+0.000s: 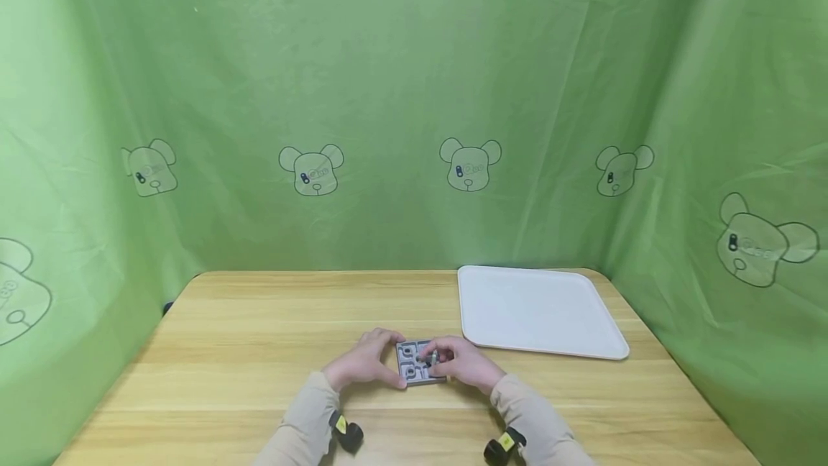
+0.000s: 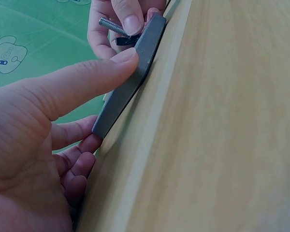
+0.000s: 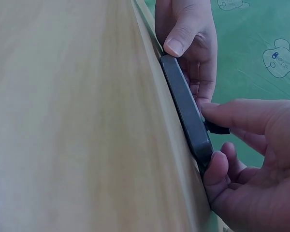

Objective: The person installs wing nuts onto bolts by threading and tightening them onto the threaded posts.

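Observation:
A square grey plate [image 1: 406, 363] with recesses and round holes lies on the wooden table in the head view. My left hand [image 1: 366, 361] grips its left side, thumb at the near corner and fingers at the far one. Over the plate's right half, my right hand [image 1: 467, 363] pinches a small part between thumb and fingers. The left wrist view shows a silver threaded bolt [image 2: 112, 26] sticking out beside a small black piece [image 2: 128, 40] at that thumb. From the right wrist, the black piece [image 3: 217, 128] shows beneath the fingers; its seat on the plate is hidden.
A white tray [image 1: 537, 311] lies at the back right of the wooden table [image 1: 272, 308]. Green cloth [image 1: 388, 221] printed with bear heads hangs behind the table and on both sides. Each wrist wears a black camera [image 1: 350, 437] on a strap.

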Demonstrator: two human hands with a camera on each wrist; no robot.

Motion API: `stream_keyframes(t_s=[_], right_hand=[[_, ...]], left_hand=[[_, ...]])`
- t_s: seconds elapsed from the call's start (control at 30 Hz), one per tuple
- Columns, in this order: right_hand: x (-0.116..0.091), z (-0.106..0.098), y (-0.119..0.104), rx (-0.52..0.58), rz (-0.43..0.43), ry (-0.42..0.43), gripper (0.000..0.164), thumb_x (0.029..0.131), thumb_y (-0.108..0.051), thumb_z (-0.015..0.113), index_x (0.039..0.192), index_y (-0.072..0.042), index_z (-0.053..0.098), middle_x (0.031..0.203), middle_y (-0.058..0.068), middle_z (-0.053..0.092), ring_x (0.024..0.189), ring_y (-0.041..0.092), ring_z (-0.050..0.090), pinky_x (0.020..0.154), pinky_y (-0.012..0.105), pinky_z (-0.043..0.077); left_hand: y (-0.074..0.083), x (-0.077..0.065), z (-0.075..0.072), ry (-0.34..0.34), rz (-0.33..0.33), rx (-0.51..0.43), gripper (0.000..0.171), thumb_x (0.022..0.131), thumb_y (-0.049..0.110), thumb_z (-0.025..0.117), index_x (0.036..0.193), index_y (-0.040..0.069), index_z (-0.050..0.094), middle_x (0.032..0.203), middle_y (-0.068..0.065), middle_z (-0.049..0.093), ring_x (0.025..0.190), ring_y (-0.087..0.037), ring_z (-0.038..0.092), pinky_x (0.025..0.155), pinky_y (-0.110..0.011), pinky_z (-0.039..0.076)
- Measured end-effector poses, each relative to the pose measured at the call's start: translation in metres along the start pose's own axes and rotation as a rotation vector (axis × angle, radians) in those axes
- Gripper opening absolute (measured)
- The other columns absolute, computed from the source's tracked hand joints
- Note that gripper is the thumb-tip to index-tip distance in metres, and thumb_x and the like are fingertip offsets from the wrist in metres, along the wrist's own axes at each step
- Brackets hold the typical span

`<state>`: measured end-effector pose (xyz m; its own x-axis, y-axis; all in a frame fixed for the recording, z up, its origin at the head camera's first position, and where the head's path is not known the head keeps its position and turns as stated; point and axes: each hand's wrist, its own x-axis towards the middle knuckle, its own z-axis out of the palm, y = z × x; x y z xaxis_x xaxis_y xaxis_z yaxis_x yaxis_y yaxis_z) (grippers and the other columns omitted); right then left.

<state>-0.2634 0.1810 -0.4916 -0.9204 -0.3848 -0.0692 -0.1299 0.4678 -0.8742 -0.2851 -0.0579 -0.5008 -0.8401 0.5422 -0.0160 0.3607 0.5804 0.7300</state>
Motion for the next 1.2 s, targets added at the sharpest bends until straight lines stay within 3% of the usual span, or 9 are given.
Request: stream_keyframes(t_s=[0.23, 0.43, 0.6, 0.87, 1.2], right_hand=[[-0.0011, -0.0013, -0.0001, 0.053, -0.037, -0.061, 0.033, 0.077, -0.004, 0.069, 0.11, -0.007, 0.071, 0.089, 0.009, 0.056, 0.071, 0.013, 0.048, 0.055, 0.019, 0.044], [-0.0032, -0.0008, -0.0028, 0.061, -0.041, -0.067, 0.025, 0.078, -0.003, 0.068, 0.103, -0.006, 0.073, 0.096, 0.015, 0.056, 0.07, 0.012, 0.047, 0.055, 0.018, 0.043], [-0.0029, -0.0002, -0.0031, 0.051, -0.02, -0.051, 0.021, 0.078, -0.005, 0.069, 0.099, -0.007, 0.073, 0.095, 0.013, 0.055, 0.072, 0.014, 0.047, 0.056, 0.019, 0.043], [-0.0025, -0.0003, -0.0013, 0.074, 0.0, -0.034, 0.025, 0.074, -0.005, 0.073, 0.099, -0.006, 0.07, 0.081, 0.003, 0.05, 0.071, 0.014, 0.046, 0.056, 0.02, 0.043], [-0.0008, -0.0033, 0.0007, 0.08, 0.011, -0.036, 0.028, 0.072, -0.002, 0.075, 0.098, 0.0, 0.065, 0.083, 0.005, 0.051, 0.074, 0.015, 0.045, 0.056, 0.02, 0.044]], left_hand=[[0.0003, -0.0011, 0.0007, 0.003, -0.004, 0.001, 0.083, 0.063, 0.038, 0.087, 0.134, 0.011, 0.052, 0.138, -0.01, 0.05, 0.128, -0.031, 0.041, 0.111, -0.059, 0.033], [0.0004, -0.0013, 0.0005, 0.003, -0.007, -0.003, 0.083, 0.063, 0.037, 0.087, 0.133, 0.011, 0.052, 0.138, -0.01, 0.05, 0.129, -0.032, 0.041, 0.111, -0.059, 0.032], [0.0003, -0.0017, 0.0001, 0.002, -0.012, -0.006, 0.083, 0.063, 0.037, 0.087, 0.134, 0.011, 0.052, 0.139, -0.01, 0.049, 0.13, -0.032, 0.04, 0.112, -0.059, 0.032], [0.0009, -0.0024, 0.0001, 0.004, -0.004, -0.003, 0.083, 0.063, 0.037, 0.086, 0.133, 0.011, 0.052, 0.138, -0.01, 0.05, 0.128, -0.032, 0.041, 0.111, -0.059, 0.033], [0.0022, -0.0018, 0.0003, 0.002, -0.013, -0.004, 0.083, 0.063, 0.037, 0.086, 0.134, 0.012, 0.052, 0.137, -0.008, 0.05, 0.126, -0.029, 0.042, 0.11, -0.058, 0.034]])
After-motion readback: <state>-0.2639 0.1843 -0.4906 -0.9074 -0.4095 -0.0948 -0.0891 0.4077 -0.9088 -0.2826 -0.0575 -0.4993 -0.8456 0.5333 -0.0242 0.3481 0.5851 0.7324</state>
